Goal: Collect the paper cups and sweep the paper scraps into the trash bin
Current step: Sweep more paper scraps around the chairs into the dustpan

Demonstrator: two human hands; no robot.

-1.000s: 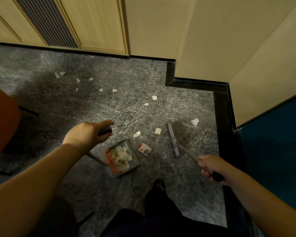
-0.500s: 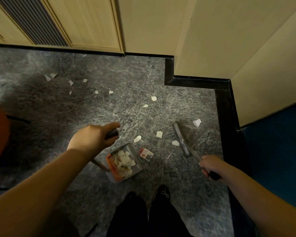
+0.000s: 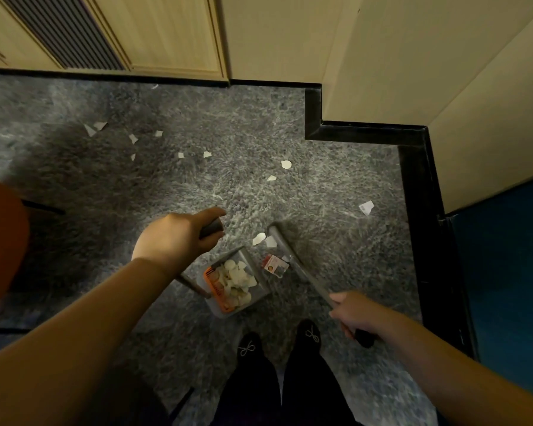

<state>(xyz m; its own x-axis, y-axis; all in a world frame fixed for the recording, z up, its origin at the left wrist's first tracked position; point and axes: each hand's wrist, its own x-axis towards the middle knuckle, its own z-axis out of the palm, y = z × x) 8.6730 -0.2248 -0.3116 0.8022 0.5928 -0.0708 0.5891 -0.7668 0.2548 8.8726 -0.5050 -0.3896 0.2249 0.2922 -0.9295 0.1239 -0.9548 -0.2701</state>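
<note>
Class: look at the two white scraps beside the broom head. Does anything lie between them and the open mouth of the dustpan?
Nothing visible blocks them. The two white paper scraps lie on bare grey carpet just beyond the mouth of the grey dustpan. The grey broom head sits on their far right side. A small red-printed wrapper lies nearby, off to the right.

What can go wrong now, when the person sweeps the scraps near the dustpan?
1. The dustpan is already heaped with scraps, so a hard push from the broom head may spill some back onto the carpet.
2. The shaggy carpet could snag the two white scraps at the pan's mouth.
</note>
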